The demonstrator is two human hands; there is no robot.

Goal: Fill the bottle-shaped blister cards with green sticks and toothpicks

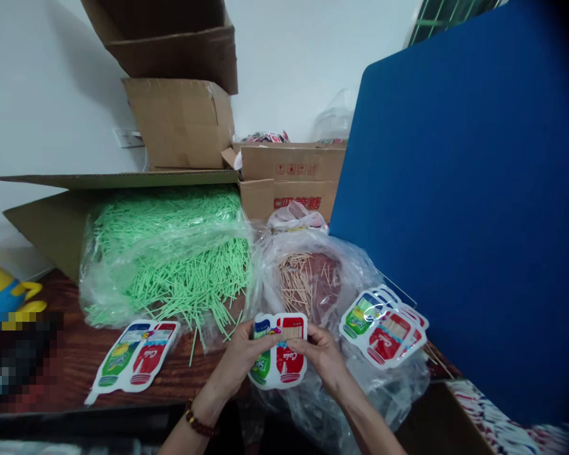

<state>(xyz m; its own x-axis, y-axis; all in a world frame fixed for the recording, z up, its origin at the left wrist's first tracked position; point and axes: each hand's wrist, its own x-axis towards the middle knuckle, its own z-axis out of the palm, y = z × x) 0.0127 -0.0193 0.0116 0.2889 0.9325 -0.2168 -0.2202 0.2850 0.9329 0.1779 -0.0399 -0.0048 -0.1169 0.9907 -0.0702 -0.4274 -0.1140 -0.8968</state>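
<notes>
Both my hands hold one printed twin-bottle pouch (279, 363), green on its left half and red on its right, upright over the table edge. My left hand (246, 354) grips its left side with the thumb on the front. My right hand (320, 354) pinches its right side near the top, where short wooden sticks show in the red half. Just behind lies a clear bag of loose wooden toothpicks (303, 281). A fanned stack of filled pouches (384, 328) rests right of my right hand.
A large bag of green sticks (171, 253) spills from an open cardboard box at the left. Empty flat pouches (135, 360) lie on the dark wooden table (76, 354). More cardboard boxes (289, 177) stand behind. A blue panel (464, 208) walls the right side.
</notes>
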